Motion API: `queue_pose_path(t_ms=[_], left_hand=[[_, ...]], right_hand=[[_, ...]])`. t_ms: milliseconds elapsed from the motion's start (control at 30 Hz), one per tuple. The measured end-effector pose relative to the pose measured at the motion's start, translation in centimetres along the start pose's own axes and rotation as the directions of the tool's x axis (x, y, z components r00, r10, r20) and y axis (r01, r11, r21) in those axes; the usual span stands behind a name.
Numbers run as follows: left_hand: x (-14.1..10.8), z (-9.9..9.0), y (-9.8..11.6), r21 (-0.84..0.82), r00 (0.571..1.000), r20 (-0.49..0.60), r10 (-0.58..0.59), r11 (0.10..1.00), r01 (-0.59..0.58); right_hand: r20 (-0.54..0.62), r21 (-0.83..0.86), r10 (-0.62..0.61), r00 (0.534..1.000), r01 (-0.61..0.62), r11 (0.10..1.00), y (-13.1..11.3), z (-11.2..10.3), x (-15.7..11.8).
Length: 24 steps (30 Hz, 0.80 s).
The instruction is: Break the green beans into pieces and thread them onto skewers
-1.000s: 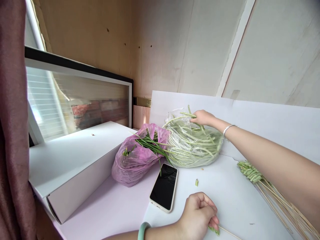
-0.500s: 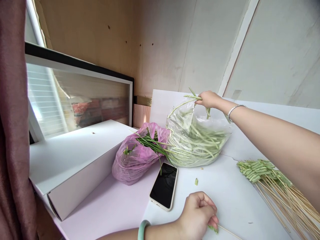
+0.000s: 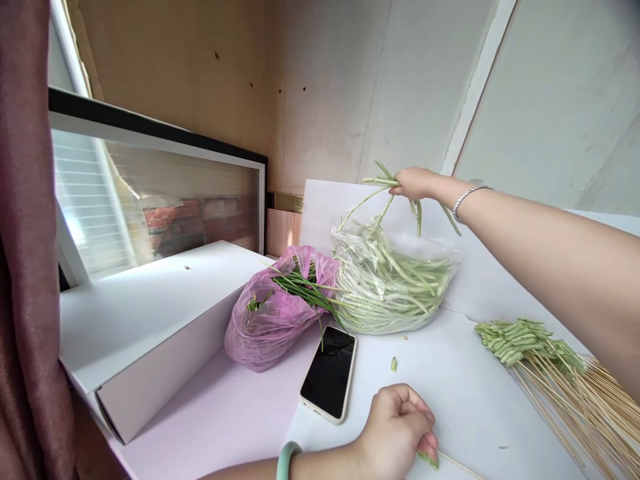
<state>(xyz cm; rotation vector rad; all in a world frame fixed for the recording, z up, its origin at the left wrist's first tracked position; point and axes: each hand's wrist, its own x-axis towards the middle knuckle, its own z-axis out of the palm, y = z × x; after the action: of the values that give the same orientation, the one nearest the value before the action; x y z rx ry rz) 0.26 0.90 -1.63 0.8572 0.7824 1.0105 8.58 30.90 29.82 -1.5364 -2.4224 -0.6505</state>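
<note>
The right hand lifts long green beans higher, fingers tight on them. The left hand still pinches a thin wooden stick toward the counter's near edge.

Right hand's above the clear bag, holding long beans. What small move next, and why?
Probably ease the right hand slightly higher: beneath the long beans it grips, a strand seems to trail into the clear bag and might snag.

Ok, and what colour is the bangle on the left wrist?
The bangle is pale green, clearest in the head view.
</note>
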Motion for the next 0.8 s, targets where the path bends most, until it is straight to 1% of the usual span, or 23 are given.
queue_pose_path(t_ms=[100, 133, 200, 267, 467, 600, 700, 800], left_hand=[[-0.1, 0.0, 0.0, 0.006, 1.000, 0.004, 0.003, 1.000, -0.003], [-0.1, 0.0, 0.0, 0.008, 1.000, 0.006, 0.003, 1.000, -0.003], [0.0, -0.1, -0.1, 0.013, 1.000, 0.007, 0.004, 1.000, -0.004], [0.1, -0.1, -0.2, 0.019, 1.000, 0.005, 0.006, 1.000, -0.006], [0.3, -0.2, -0.4, 0.026, 1.000, 0.008, 0.007, 1.000, -0.007], [0.1, -0.1, -0.3, 0.020, 1.000, 0.013, 0.004, 1.000, -0.004], [0.2, -0.1, -0.3, 0.017, 1.000, 0.002, 0.004, 1.000, -0.004], [0.5, -0.1, -0.4, 0.013, 1.000, -0.010, -0.012, 1.000, 0.012]], right_hand=[[0.185, -0.070, 0.029, 0.982, -0.017, 0.997, -0.7, -0.9, -0.4], [0.226, -0.087, 0.036, 0.973, -0.017, 0.996, -0.9, -1.1, -0.8], [0.282, -0.111, 0.045, 0.958, -0.014, 0.994, -1.4, -1.4, -1.5], [0.312, -0.122, 0.044, 0.949, -0.006, 0.993, -2.0, -1.4, -2.3], [0.342, -0.108, -0.006, 0.940, 0.046, 0.993, -3.3, -0.5, -3.9], [0.347, -0.123, 0.007, 0.938, 0.038, 0.992, -3.4, -0.1, -4.2], [0.290, -0.146, 0.044, 0.956, -0.001, 0.989, -3.0, -0.8, -3.5], [0.200, -0.157, 0.080, 0.976, -0.049, 0.986, -2.6, -2.2, -1.9]])
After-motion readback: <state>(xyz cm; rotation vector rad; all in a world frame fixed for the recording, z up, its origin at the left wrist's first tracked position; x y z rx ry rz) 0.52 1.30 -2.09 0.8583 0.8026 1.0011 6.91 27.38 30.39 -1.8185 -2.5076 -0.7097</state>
